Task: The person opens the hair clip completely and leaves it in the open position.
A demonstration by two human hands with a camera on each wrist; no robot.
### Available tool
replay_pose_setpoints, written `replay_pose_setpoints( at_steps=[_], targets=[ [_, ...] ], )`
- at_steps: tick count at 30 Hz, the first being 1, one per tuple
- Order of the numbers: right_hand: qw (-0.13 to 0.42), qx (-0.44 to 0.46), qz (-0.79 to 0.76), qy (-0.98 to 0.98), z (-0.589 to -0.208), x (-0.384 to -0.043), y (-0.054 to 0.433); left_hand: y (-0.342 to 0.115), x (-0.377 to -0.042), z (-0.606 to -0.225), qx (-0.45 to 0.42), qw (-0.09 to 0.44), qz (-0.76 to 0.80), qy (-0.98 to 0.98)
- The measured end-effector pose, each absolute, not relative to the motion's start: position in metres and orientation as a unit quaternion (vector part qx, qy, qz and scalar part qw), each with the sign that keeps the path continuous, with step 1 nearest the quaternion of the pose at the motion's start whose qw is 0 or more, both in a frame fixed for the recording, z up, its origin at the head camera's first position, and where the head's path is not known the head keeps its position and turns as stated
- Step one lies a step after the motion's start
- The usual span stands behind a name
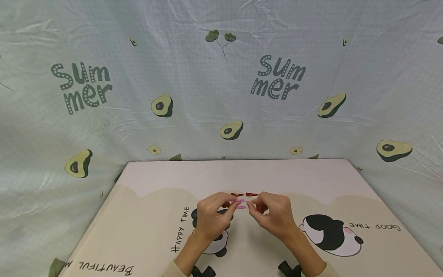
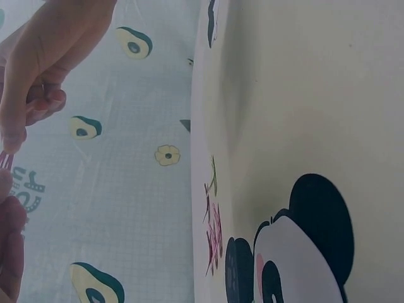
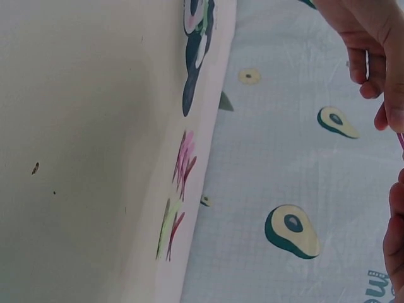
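In front of me both hands meet over the table, thumbs and forefingers pinched. Fingertips of my left hand (image 1: 212, 215) grip a small pink hair clip (image 1: 240, 200). From the other side my right hand (image 1: 275, 213) pinches the clip's opposite end; in the left wrist view this pink clip (image 2: 6, 160) spans the two sets of fingertips. Just beyond the hands lie a red clip (image 1: 237, 194) and another red clip (image 1: 252, 194). Another pink clip (image 1: 240, 207) lies on the table below the held one. A light green clip (image 3: 167, 227) shows in the right wrist view.
The table (image 1: 155, 231) wears a beige and pink cover with printed pandas and lettering. Behind it hangs a pale curtain (image 1: 194, 84) with avocado prints. Black objects (image 1: 207, 271) show near both wrists at the lower edge of the head view.
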State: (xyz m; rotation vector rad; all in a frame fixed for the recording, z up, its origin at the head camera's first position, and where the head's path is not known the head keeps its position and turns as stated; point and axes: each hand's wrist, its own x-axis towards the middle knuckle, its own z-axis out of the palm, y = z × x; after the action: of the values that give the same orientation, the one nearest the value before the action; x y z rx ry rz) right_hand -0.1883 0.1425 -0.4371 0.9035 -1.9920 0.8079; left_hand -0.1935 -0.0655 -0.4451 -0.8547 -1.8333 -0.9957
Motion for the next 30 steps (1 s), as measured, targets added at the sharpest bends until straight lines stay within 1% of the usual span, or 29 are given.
replay_pose_setpoints(
  at_steps=[30],
  targets=[
    [0.393,0.353,0.313,-0.789,-0.4387,-0.1885,0.1425,-0.0654,-0.1941,-0.4475,-0.338,0.428,-0.410,-0.730]
  ],
)
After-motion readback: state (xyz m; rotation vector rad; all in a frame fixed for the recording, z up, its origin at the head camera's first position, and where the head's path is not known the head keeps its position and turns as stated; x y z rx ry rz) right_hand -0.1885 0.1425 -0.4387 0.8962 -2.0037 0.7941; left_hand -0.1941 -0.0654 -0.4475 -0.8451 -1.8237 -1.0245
